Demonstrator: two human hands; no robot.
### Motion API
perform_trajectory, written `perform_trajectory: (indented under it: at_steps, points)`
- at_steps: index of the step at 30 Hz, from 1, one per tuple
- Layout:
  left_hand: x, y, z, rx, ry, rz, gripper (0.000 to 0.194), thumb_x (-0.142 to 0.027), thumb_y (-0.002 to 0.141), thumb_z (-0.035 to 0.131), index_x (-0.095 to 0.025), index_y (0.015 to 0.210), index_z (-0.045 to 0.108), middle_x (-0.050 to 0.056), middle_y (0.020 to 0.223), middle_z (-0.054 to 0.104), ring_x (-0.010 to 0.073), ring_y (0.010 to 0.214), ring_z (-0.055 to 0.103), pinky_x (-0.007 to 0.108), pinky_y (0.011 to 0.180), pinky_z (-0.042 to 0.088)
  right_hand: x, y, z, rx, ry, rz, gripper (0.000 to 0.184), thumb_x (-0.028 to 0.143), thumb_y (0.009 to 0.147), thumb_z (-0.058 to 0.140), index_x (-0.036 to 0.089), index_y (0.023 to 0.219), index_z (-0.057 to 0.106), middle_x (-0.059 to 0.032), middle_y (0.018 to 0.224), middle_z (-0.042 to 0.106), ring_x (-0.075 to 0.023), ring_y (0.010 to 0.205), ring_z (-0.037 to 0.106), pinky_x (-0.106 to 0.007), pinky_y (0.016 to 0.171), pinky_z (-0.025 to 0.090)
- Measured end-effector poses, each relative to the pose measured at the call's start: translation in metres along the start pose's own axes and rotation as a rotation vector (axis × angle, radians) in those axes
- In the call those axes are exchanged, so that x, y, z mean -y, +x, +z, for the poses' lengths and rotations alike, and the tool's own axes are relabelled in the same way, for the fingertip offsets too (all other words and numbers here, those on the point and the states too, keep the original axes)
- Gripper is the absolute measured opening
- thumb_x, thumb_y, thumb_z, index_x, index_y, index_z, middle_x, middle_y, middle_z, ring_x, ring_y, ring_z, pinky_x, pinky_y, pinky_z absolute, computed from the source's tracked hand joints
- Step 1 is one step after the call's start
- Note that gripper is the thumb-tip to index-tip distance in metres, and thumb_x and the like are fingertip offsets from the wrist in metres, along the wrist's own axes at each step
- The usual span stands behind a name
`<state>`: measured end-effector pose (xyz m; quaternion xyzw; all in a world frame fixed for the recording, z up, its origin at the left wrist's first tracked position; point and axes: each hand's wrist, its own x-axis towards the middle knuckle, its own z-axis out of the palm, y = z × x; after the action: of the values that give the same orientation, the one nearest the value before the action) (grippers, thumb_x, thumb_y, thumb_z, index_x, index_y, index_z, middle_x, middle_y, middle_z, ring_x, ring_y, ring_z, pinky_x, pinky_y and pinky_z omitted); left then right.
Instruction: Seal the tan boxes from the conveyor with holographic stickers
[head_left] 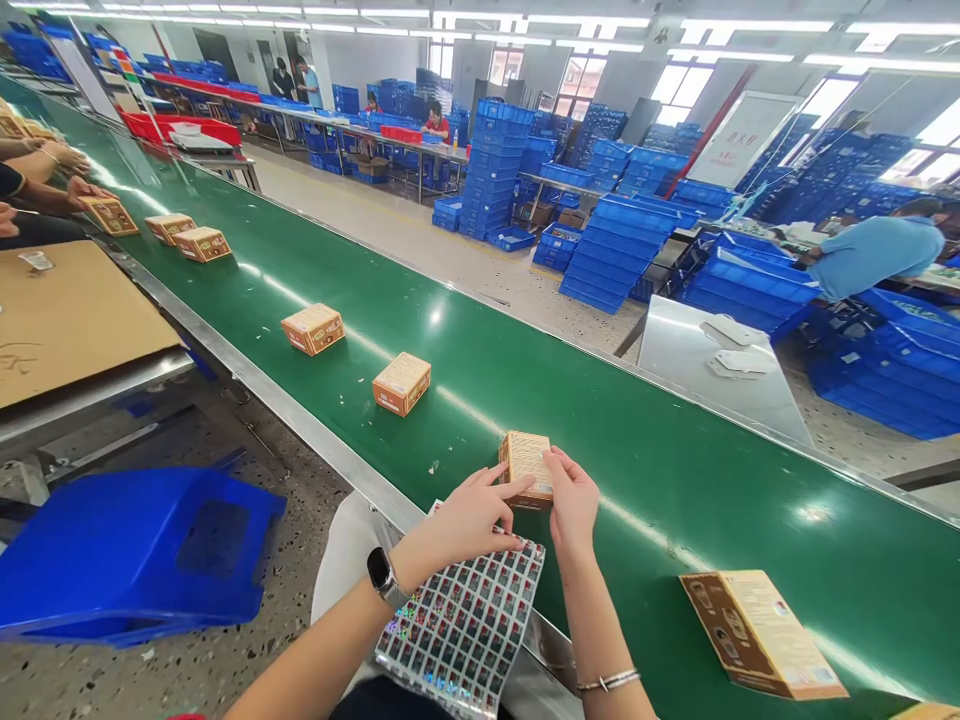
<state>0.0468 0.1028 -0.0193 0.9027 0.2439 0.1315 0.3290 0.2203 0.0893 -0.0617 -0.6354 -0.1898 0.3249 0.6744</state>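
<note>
A small tan-and-brown cardboard box (527, 458) sits on the green conveyor belt in front of me. My right hand (575, 500) is closed at its right edge, thumb and fingertips against the carton. Stretched across the box's top face are the index and another finger of my left hand (480, 508), which wears a watch. The lower fingers of that hand curl over the upper edge of a shiny sheet of small square stickers (469, 620). This sheet hangs over my lap, by the belt's metal edge. Whether a sticker is between my right fingertips is hidden.
More boxes lie along the belt (465, 330): one box (765, 635) at right, another box (403, 383) further up. Co-workers' hands (82, 190) are at far left. A blue plastic stool (135, 555) stands left; a metal table (712, 375) and stacked blue crates (495, 165) lie beyond the belt.
</note>
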Motion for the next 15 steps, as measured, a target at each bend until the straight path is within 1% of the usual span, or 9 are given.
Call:
perform_trajectory:
  at_steps: [4, 6, 8, 10, 12, 13, 14, 15]
  points:
    - [-0.004, 0.002, 0.007, 0.002, 0.030, 0.025, 0.029, -0.039, 0.081, 0.075, -0.020, 0.060, 0.069, -0.006, 0.152, 0.045, 0.0339, 0.146, 0.030, 0.050, 0.116, 0.031, 0.005, -0.004, -0.009, -0.015, -0.150, -0.072, 0.037, 0.049, 0.067, 0.072, 0.015, 0.081, 0.067, -0.0168, 0.120, 0.068, -0.0270, 0.093, 0.071, -0.034, 0.074, 0.058]
    - [-0.006, 0.004, 0.010, 0.007, 0.047, 0.039, 0.027, -0.040, 0.080, 0.076, -0.020, 0.062, 0.070, -0.006, 0.152, 0.045, 0.0338, 0.146, 0.029, 0.050, 0.116, 0.031, 0.009, -0.006, -0.012, -0.027, -0.240, -0.109, 0.036, 0.048, 0.069, 0.071, 0.016, 0.083, 0.065, -0.0171, 0.113, 0.071, -0.0261, 0.089, 0.071, -0.034, 0.074, 0.056]
    - [-0.007, 0.007, 0.014, 0.019, 0.062, 0.055, 0.027, -0.040, 0.079, 0.077, -0.020, 0.062, 0.071, -0.006, 0.153, 0.045, 0.0342, 0.146, 0.029, 0.052, 0.116, 0.030, 0.013, -0.005, -0.016, -0.057, -0.325, -0.147, 0.040, 0.047, 0.070, 0.071, 0.016, 0.094, 0.062, -0.0167, 0.109, 0.071, -0.0253, 0.086, 0.071, -0.034, 0.075, 0.054]
    - [-0.008, 0.010, 0.017, 0.034, 0.063, 0.072, 0.026, -0.039, 0.078, 0.077, -0.020, 0.063, 0.072, -0.006, 0.153, 0.043, 0.0347, 0.146, 0.028, 0.053, 0.116, 0.029, 0.018, 0.001, -0.021, -0.099, -0.397, -0.178, 0.052, 0.046, 0.072, 0.070, 0.016, 0.112, 0.055, -0.0162, 0.109, 0.071, -0.0246, 0.082, 0.071, -0.035, 0.076, 0.053]
    - [-0.009, 0.013, 0.019, 0.041, 0.050, 0.082, 0.025, -0.038, 0.078, 0.078, -0.020, 0.063, 0.072, -0.004, 0.153, 0.043, 0.0355, 0.146, 0.028, 0.052, 0.115, 0.030, 0.023, 0.008, -0.027, -0.131, -0.451, -0.198, 0.060, 0.046, 0.074, 0.067, 0.016, 0.122, 0.048, -0.0159, 0.110, 0.070, -0.0243, 0.079, 0.071, -0.037, 0.078, 0.051]
    - [-0.010, 0.013, 0.018, 0.038, 0.040, 0.085, 0.024, -0.037, 0.078, 0.078, -0.019, 0.063, 0.072, -0.002, 0.153, 0.044, 0.0354, 0.145, 0.031, 0.050, 0.114, 0.032, 0.027, 0.011, -0.031, -0.136, -0.470, -0.203, 0.060, 0.047, 0.074, 0.064, 0.016, 0.123, 0.047, -0.0160, 0.110, 0.070, -0.0246, 0.077, 0.071, -0.038, 0.079, 0.051]
    - [-0.011, 0.011, 0.016, 0.031, 0.028, 0.085, 0.024, -0.037, 0.078, 0.078, -0.019, 0.064, 0.073, 0.000, 0.153, 0.045, 0.0348, 0.141, 0.038, 0.047, 0.112, 0.035, 0.031, 0.011, -0.036, -0.132, -0.479, -0.207, 0.058, 0.048, 0.075, 0.062, 0.016, 0.121, 0.049, -0.0166, 0.110, 0.070, -0.0255, 0.076, 0.071, -0.040, 0.080, 0.051]
    - [-0.011, 0.008, 0.013, 0.020, 0.014, 0.079, 0.024, -0.037, 0.079, 0.077, -0.018, 0.065, 0.073, 0.002, 0.152, 0.046, 0.0331, 0.134, 0.048, 0.043, 0.107, 0.040, 0.035, 0.009, -0.040, -0.119, -0.478, -0.211, 0.056, 0.050, 0.075, 0.060, 0.016, 0.118, 0.051, -0.0173, 0.110, 0.070, -0.0270, 0.077, 0.071, -0.042, 0.081, 0.051]
